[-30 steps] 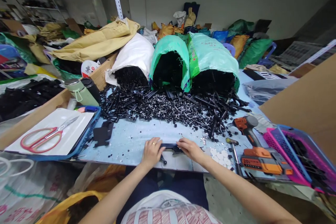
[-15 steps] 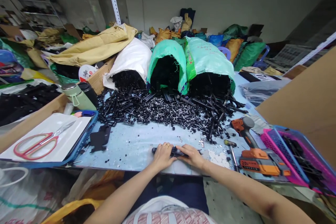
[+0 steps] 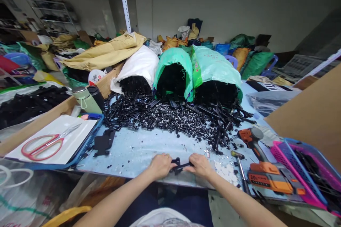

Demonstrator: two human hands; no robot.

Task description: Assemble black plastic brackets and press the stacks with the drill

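Close to the table's front edge, my left hand (image 3: 160, 166) and my right hand (image 3: 200, 165) face each other. Between them is a black plastic part (image 3: 179, 167), with fingers closed on it from both sides. Its ends are hidden inside my hands, and I cannot tell if it is one piece or two joined. Past my hands spreads a heap of small black parts with silver pins (image 3: 173, 117). To the right of my right hand lie white round discs (image 3: 225, 171).
Three sacks, one white (image 3: 141, 62) and two green (image 3: 174, 55), open toward me behind the heap. At right are a hammer (image 3: 241, 170), a cordless drill (image 3: 266, 173) and plastic baskets (image 3: 301, 170). Red-handled scissors (image 3: 42, 147) lie on a tray at left, near a green flask (image 3: 86, 99).
My hands have gone from lying flat over the black part to gripping it at both ends, farther apart. The whole view has shifted slightly, with things appearing lower and to the right.
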